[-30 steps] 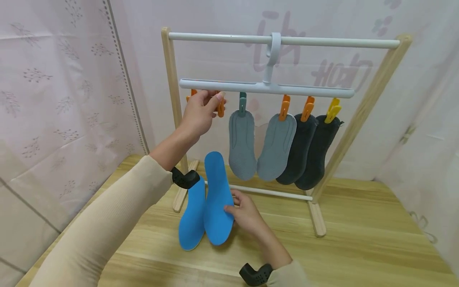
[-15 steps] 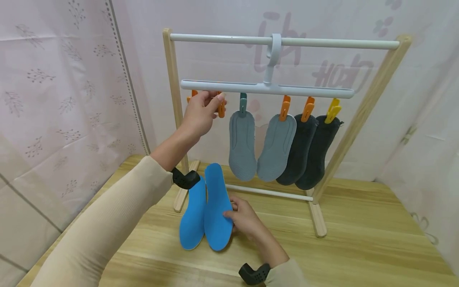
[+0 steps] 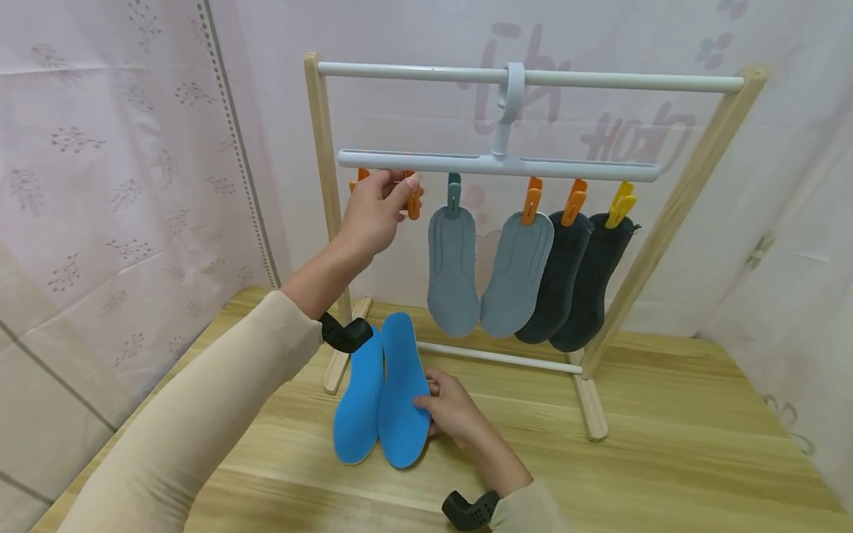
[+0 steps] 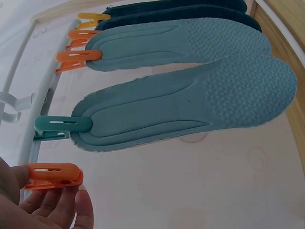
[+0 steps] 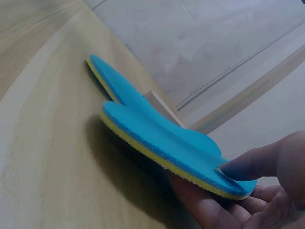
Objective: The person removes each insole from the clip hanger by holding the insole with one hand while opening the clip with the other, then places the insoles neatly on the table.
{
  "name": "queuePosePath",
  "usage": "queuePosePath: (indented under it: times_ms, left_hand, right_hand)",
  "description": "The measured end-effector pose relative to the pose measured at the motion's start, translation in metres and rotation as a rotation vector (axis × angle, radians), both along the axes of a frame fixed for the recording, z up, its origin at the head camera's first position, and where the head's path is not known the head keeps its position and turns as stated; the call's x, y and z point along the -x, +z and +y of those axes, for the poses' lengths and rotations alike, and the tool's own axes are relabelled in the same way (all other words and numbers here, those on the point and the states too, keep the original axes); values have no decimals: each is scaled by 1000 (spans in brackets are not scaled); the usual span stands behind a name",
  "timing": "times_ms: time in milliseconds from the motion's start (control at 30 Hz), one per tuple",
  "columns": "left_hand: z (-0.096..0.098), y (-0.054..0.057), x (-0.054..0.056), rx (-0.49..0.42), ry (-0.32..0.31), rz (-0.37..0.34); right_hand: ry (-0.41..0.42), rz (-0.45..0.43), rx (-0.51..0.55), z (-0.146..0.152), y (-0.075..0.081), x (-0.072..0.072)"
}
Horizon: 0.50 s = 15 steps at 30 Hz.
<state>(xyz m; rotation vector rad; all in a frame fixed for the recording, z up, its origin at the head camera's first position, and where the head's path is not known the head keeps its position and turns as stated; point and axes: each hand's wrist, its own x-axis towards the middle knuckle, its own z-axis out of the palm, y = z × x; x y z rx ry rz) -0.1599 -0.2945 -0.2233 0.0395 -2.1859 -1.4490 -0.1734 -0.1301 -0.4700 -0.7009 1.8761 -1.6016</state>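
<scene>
My left hand (image 3: 373, 211) pinches an orange clothespin (image 4: 57, 172) on the white hanger bar (image 3: 426, 161), thumb on one side and fingers on the other. Nothing hangs from that clothespin. Lower down, my right hand (image 3: 458, 409) grips the edge of a blue insole (image 3: 402, 392), thumb on top and fingers beneath. In the right wrist view this insole shows a yellow underside and a shadow below it, so part of it is off the table. A second blue insole (image 3: 356, 411) lies on the tabletop, partly overlapped by the held one.
A green clothespin (image 3: 454, 194) and an orange one hold two grey insoles (image 3: 452, 270); orange and yellow pins hold two dark insoles (image 3: 589, 296). The hanger hooks on a wooden-legged rack (image 3: 673, 215). Another orange clothespin (image 3: 363, 175) sits left, mostly behind my hand.
My right hand has lowered the blue insole toward the table, beside the other blue one. The left hand has kept its hold on the orange clothespin.
</scene>
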Motion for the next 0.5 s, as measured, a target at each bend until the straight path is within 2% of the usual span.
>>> queuePosePath:
  times_ms: [200,300,367,500]
  left_hand:
    - [-1,0,0,-5,-2,-3]
    - [-1,-1,0,-6,0,-7]
    - [-1,-1,1,-5,2,-9]
    - [-1,-1,1,-9,-1,-12]
  right_hand:
    - [-2,1,-25,0,-3,1]
    - [-9,28,-48,-1,-4,1]
    - [-25,97,-85,-1,-3,0]
    - [-82,292,-202,-1,-1,0]
